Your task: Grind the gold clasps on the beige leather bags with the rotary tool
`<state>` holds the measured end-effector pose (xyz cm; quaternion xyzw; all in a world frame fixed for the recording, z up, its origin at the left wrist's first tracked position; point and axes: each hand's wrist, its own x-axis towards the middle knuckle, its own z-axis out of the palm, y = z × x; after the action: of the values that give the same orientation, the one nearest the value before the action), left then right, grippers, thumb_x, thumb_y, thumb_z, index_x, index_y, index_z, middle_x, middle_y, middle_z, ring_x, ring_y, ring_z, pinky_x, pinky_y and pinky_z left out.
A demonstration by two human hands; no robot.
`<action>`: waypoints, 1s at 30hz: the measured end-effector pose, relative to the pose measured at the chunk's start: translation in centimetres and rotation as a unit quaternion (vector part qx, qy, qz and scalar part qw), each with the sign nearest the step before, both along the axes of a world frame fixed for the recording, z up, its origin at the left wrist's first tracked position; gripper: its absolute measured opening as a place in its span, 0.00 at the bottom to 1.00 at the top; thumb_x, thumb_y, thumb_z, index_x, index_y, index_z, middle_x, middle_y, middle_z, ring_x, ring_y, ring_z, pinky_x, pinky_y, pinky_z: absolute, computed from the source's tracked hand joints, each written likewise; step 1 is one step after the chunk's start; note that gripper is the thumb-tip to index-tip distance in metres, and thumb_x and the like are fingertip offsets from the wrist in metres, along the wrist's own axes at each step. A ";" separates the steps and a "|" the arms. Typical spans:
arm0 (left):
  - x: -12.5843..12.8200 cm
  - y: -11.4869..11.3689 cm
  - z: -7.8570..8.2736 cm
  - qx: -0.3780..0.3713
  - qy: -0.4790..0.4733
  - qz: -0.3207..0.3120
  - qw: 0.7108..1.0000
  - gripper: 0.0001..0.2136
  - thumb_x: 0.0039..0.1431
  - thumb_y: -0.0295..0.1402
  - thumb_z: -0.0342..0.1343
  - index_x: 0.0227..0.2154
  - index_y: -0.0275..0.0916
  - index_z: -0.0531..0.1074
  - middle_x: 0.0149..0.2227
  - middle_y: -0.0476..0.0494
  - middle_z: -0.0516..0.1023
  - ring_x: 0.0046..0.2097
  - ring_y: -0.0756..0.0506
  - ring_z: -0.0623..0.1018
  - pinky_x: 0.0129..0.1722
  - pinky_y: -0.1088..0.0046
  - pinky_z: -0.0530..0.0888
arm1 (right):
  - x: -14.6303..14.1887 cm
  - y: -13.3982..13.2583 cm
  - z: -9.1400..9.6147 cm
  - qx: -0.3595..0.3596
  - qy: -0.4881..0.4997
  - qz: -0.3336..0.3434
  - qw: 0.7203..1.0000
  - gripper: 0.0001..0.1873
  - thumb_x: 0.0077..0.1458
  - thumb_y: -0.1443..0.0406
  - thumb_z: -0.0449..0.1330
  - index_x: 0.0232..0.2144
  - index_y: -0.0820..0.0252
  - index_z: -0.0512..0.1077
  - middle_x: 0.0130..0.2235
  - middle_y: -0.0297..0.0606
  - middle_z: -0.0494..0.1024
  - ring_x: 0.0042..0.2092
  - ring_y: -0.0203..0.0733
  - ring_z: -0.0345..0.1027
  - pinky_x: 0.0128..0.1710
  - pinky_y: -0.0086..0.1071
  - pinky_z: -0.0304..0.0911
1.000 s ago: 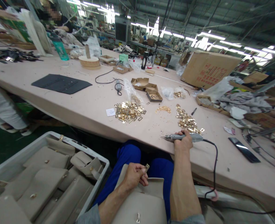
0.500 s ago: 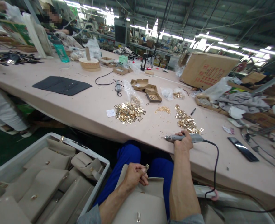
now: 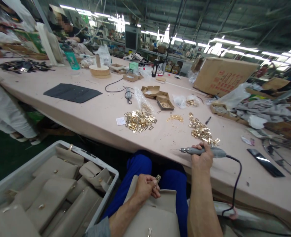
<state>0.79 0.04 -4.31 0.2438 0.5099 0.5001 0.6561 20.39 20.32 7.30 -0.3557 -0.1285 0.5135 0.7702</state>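
My left hand (image 3: 147,188) pinches a small gold metal plate (image 3: 158,178) between thumb and fingers, over the beige bag (image 3: 157,219) on my lap. A gold clasp (image 3: 149,231) shows on the bag's front. Wrapped in my right hand (image 3: 202,154) is a grey electric screwdriver (image 3: 218,152), lying level near the table's front edge with its thin bit pointing left. Its black cord runs down off the table. Just beyond that hand lies a pile of gold plates (image 3: 202,131).
A crate (image 3: 115,176) of beige bags stands at my left. On the table (image 3: 105,115) are a heap of gold frames (image 3: 139,121), tiny gold pieces (image 3: 175,118), small cardboard boxes (image 3: 165,104), a black sheet (image 3: 72,92) and a phone (image 3: 265,162). People work at far left.
The view has shifted slightly, so most things appear further right. The screwdriver sits a little further right, still in my right hand. My left hand keeps its pinch on the gold plate.
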 end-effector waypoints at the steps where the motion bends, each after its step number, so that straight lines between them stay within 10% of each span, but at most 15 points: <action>1: 0.1 0.0 0.1 -0.005 0.000 0.005 1.000 0.28 0.44 0.59 0.69 0.25 0.34 0.74 0.21 0.40 0.79 0.19 0.44 0.78 0.18 0.73 0.73 | 0.0 -0.9 0.2 0.009 -0.005 0.007 1.000 0.13 0.52 0.71 0.67 0.35 0.58 0.66 0.31 0.24 0.68 0.24 0.24 0.60 0.28 0.23 0.68; 14: 0.7 -0.6 1.0 -0.015 0.056 0.016 0.998 0.12 0.59 0.36 0.62 0.25 0.34 0.74 0.18 0.40 0.77 0.19 0.45 0.78 0.19 0.75 0.74 | -7.1 -14.0 0.2 0.047 -0.189 0.033 0.980 0.15 0.50 0.68 0.71 0.33 0.57 0.67 0.28 0.28 0.69 0.24 0.31 0.63 0.26 0.30 0.68; 30: 0.5 -0.7 1.2 -0.001 0.044 0.014 0.999 0.12 0.62 0.35 0.63 0.26 0.34 0.74 0.20 0.44 0.78 0.19 0.47 0.78 0.19 0.76 0.75 | -9.5 -14.3 -1.6 0.082 -0.267 0.003 0.960 0.14 0.49 0.66 0.75 0.29 0.60 0.71 0.24 0.29 0.72 0.22 0.34 0.64 0.24 0.34 0.65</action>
<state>1.27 -0.70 -3.08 0.2581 0.5421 0.4978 0.6259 10.94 6.03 5.69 -0.4147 -0.3720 0.3900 0.7332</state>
